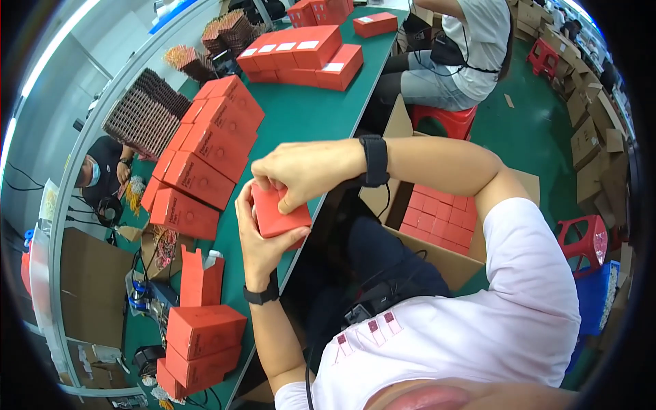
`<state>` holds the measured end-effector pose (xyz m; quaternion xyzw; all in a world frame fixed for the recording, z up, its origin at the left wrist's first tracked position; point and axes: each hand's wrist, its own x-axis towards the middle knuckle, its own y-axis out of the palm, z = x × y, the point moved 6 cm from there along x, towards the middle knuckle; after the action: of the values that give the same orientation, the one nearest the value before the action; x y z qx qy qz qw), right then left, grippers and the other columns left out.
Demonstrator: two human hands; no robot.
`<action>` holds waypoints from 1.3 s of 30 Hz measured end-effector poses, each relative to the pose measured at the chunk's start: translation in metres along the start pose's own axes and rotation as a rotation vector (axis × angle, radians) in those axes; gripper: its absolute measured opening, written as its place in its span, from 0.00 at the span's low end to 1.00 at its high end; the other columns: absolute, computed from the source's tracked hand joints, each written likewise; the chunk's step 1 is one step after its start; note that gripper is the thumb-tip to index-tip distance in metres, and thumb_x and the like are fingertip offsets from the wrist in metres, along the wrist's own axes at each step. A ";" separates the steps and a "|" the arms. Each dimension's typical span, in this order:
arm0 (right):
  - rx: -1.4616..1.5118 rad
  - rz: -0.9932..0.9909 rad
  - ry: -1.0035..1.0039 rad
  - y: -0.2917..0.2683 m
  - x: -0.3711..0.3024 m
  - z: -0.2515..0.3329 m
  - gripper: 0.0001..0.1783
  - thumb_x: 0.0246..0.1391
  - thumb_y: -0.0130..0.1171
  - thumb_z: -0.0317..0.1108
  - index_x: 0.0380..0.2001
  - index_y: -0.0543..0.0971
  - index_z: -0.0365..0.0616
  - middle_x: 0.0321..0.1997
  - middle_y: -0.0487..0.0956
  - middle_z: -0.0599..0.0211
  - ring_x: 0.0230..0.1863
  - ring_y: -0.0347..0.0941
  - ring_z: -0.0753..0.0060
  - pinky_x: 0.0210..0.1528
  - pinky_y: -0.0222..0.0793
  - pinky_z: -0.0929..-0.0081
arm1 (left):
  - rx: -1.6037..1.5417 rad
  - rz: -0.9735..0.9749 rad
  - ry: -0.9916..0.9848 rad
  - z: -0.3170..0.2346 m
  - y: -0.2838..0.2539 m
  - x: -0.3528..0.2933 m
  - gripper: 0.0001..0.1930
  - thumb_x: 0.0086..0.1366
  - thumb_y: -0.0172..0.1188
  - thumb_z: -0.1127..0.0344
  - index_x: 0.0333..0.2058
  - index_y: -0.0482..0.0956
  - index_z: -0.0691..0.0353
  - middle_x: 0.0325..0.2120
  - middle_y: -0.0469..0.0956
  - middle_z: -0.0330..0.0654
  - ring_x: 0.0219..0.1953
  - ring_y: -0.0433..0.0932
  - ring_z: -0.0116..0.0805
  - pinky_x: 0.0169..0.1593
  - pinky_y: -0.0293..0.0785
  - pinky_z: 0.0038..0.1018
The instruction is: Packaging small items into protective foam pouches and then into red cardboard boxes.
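My left hand (258, 242) is wrapped round a small red cardboard box (277, 220), its thumb along the near side and its fingers on the far left side. The box is held up at the front edge of the green table (301, 113). Over its top, my right hand (311, 171) is closed, with curled fingers at the upper left edge and the thumb pressed on the red face. My right hand hides part of the top, so whether a flap is tucked in does not show. Nearby on the table stands an open red box (201, 279) with raised flaps.
Red boxes (205, 147) are stacked at the left, with more (294, 55) at the far end and a small stack (205, 335) near me. An open carton (437, 222) of red boxes stands at my right. A seated co-worker (471, 61) is beyond it; another person (102, 171) is across the table.
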<state>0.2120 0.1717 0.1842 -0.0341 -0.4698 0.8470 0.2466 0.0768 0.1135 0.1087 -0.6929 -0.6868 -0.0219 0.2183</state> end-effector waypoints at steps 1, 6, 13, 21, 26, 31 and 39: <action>-0.011 -0.004 0.005 0.001 -0.004 -0.004 0.18 0.46 0.68 0.33 0.37 0.76 0.34 0.37 0.82 0.51 0.42 0.80 0.50 0.42 0.75 0.61 | -0.006 0.004 0.011 -0.005 0.005 0.000 0.59 0.33 0.87 0.62 0.64 0.61 0.62 0.57 0.65 0.44 0.58 0.71 0.38 0.61 0.71 0.35; 0.160 -0.029 0.051 0.004 -0.023 -0.015 0.21 0.39 0.72 0.36 0.34 0.78 0.33 0.36 0.83 0.51 0.39 0.81 0.53 0.40 0.76 0.62 | 0.313 0.022 0.153 -0.014 0.019 -0.007 0.58 0.34 0.87 0.62 0.64 0.60 0.62 0.58 0.66 0.44 0.58 0.72 0.38 0.60 0.73 0.35; 0.126 -0.151 -0.056 0.026 -0.018 -0.036 0.20 0.42 0.74 0.35 0.35 0.77 0.37 0.30 0.80 0.58 0.33 0.80 0.64 0.34 0.75 0.70 | 0.425 -0.078 0.288 0.013 0.013 -0.013 0.58 0.30 0.87 0.53 0.61 0.65 0.63 0.55 0.69 0.51 0.57 0.69 0.53 0.59 0.70 0.43; 0.027 -0.230 -0.006 0.065 -0.026 -0.037 0.20 0.44 0.72 0.33 0.39 0.79 0.35 0.32 0.82 0.57 0.36 0.81 0.59 0.41 0.78 0.69 | 0.481 -0.158 0.319 0.044 0.017 -0.037 0.58 0.30 0.87 0.56 0.62 0.64 0.61 0.56 0.69 0.48 0.57 0.69 0.50 0.59 0.69 0.42; -0.096 -0.318 -0.105 0.076 -0.037 -0.044 0.20 0.44 0.71 0.33 0.40 0.79 0.35 0.34 0.81 0.55 0.37 0.81 0.57 0.42 0.78 0.67 | 0.551 -0.210 0.346 0.043 0.026 -0.042 0.57 0.32 0.86 0.54 0.62 0.64 0.61 0.55 0.70 0.48 0.57 0.68 0.50 0.60 0.67 0.43; -0.026 -0.070 0.092 0.077 -0.037 -0.050 0.20 0.45 0.71 0.35 0.41 0.79 0.36 0.38 0.80 0.55 0.38 0.80 0.57 0.42 0.77 0.67 | 0.574 -0.237 0.353 0.044 0.018 -0.041 0.57 0.32 0.86 0.54 0.62 0.64 0.62 0.54 0.71 0.48 0.56 0.68 0.51 0.60 0.66 0.42; -0.163 -0.275 -0.303 0.071 -0.038 -0.051 0.20 0.47 0.69 0.35 0.41 0.79 0.36 0.41 0.78 0.57 0.39 0.79 0.56 0.41 0.77 0.65 | 0.563 -0.243 0.362 0.044 0.021 -0.036 0.58 0.32 0.86 0.52 0.62 0.64 0.62 0.55 0.71 0.48 0.56 0.68 0.50 0.60 0.66 0.42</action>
<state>0.2326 0.1629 0.0916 0.1382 -0.5688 0.7599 0.2828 0.0831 0.0953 0.0510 -0.5038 -0.6934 0.0199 0.5147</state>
